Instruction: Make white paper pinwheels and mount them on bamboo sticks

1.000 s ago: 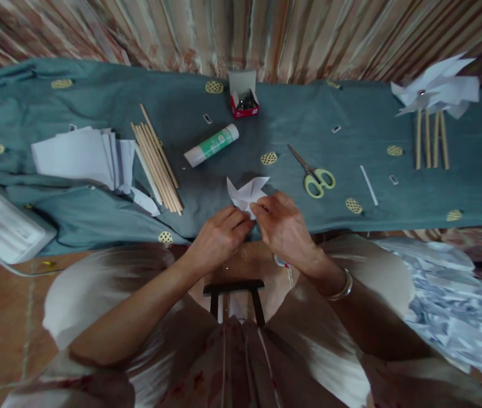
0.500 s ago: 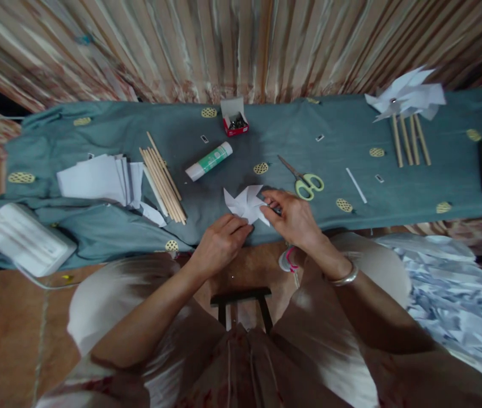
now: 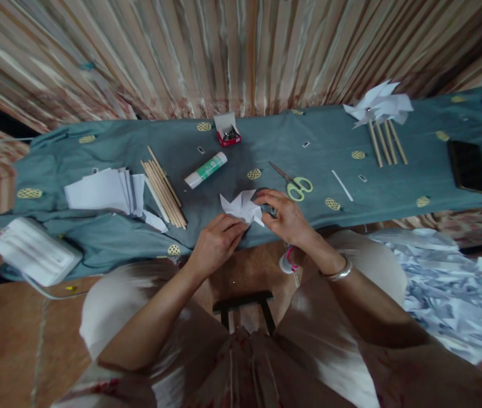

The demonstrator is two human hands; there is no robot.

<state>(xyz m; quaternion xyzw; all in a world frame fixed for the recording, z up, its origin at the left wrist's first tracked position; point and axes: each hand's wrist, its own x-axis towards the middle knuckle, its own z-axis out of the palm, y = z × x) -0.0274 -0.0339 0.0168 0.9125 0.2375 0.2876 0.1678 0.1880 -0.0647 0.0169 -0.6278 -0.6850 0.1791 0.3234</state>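
A white paper pinwheel (image 3: 243,207) lies at the near edge of the cloth-covered table, its blades folded toward the middle. My left hand (image 3: 218,238) is closed, pinching the pinwheel's lower edge between thumb and fingers. From the right, my right hand (image 3: 286,215) curls round the other side, fingertips on an upper blade and thumb by a lower one; part of that side is hidden. Green-handled scissors (image 3: 298,187) lie just beyond my right hand. A glue stick (image 3: 206,170) and a small red box of metal pins or tacks (image 3: 229,137) stand farther back.
On the left are wooden sticks (image 3: 162,192), white paper pieces (image 3: 96,191) and a white power strip (image 3: 39,251). To the right lie a thin white strip (image 3: 342,185), finished pinwheels (image 3: 379,105) on sticks and a black phone (image 3: 468,166). Paper pieces (image 3: 449,289) are heaped below right.
The view has shifted to the right, bringing the whole phone into sight. My right fingers have spread a little along the pinwheel's blade. My left hand keeps its pinch.
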